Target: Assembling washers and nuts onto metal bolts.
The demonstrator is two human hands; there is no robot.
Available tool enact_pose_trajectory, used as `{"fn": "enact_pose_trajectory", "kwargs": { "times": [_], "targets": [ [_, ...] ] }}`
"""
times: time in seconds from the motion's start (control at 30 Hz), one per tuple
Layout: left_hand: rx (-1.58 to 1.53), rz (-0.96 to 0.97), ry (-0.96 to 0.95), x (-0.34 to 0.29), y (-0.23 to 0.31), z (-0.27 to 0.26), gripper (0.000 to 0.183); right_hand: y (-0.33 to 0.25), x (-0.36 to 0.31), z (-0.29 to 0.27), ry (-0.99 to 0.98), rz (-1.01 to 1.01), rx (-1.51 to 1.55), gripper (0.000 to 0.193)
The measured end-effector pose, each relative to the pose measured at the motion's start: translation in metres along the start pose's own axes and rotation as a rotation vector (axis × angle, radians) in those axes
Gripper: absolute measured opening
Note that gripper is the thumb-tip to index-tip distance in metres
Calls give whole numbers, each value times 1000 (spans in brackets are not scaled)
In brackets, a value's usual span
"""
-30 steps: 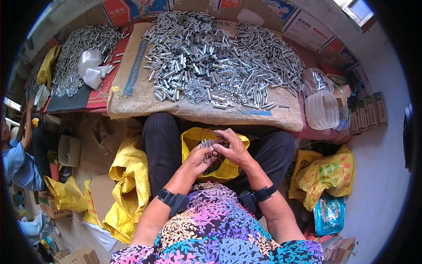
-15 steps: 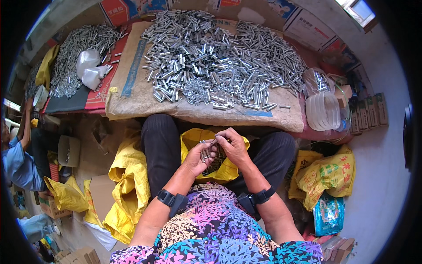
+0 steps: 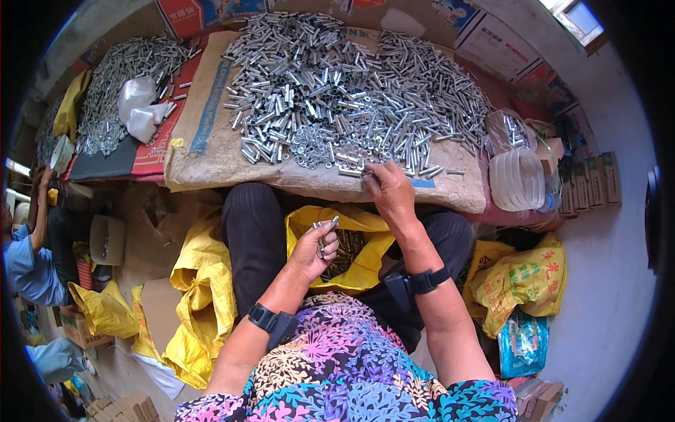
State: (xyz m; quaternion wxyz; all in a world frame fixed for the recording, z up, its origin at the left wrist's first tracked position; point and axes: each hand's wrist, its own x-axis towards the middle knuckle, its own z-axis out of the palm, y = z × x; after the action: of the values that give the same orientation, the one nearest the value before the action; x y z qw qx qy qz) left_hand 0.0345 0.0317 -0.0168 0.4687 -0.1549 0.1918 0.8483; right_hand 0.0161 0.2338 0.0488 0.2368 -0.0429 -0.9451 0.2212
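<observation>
My left hand (image 3: 313, 252) is closed around a few slim metal bolts (image 3: 335, 220) above an unfolded yellow sack (image 3: 375, 263) between my knees. One bolt end sticks up past the thumb; more dark metal pieces lie inside the sack. At the table's front edge, my right hand (image 3: 391, 188) reaches to the near side of a heap of shiny metal sleeves (image 3: 316, 84). Its fingers are bent and pressed together beside loose washers (image 3: 309, 138); whatever they pinch is too small to make out.
Brown sacking (image 3: 184, 172) lies under the heap. To the right stand a clear plastic tub (image 3: 515, 184) and small boxes (image 3: 595, 179). Yellow sacks (image 3: 204, 281) lie left of my legs. Further left, a person in a blue shirt (image 3: 31, 260) sits at another heap.
My right hand has left my left hand and moved forward to the washers at the table's edge. My left hand stays over the sack, now with a bolt pointing up.
</observation>
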Motion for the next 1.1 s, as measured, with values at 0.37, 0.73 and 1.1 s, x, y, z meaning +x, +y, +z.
{"fn": "enact_pose_trajectory", "kwargs": {
  "times": [0.37,0.73,1.1],
  "targets": [
    [42,40,24,-3,-2,0,11,6,-2,4,-17,23,47,11],
    [68,135,50,-9,1,6,10,-42,-42,3,-81,-5,502,8],
    [86,136,31,-12,4,8,9,-56,-52,16,-76,-111,503,12]
  ]
}}
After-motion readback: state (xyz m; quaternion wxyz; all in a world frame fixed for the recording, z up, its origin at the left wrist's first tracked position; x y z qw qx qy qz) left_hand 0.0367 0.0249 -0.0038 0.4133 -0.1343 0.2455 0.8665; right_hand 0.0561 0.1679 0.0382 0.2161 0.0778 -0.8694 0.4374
